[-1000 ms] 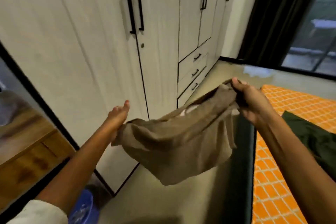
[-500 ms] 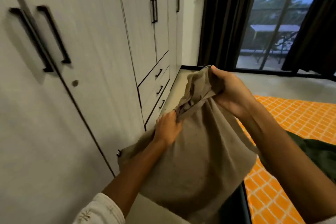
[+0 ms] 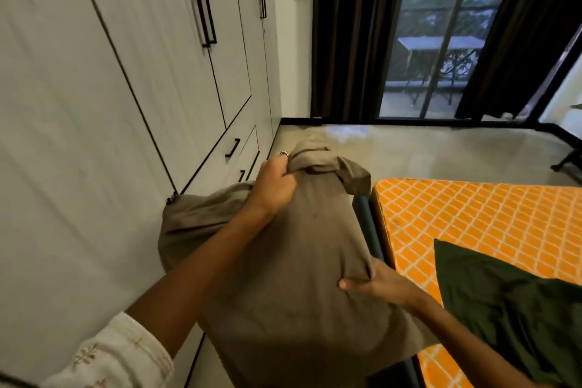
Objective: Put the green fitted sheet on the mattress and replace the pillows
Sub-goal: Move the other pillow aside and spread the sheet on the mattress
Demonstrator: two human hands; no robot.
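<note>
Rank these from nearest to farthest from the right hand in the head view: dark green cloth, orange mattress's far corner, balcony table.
From the right hand, gripping the tan pillowcase:
1. Dark green cloth, just to its right on the mattress.
2. Orange mattress's far corner, ahead beside the bed frame.
3. Balcony table, outside beyond the glass door.

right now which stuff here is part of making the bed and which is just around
Part of the job:
- green sheet on the orange mattress
- tan pillow, gripped by the left hand and right hand

Just around:
- wardrobe
- curtains
- window
</note>
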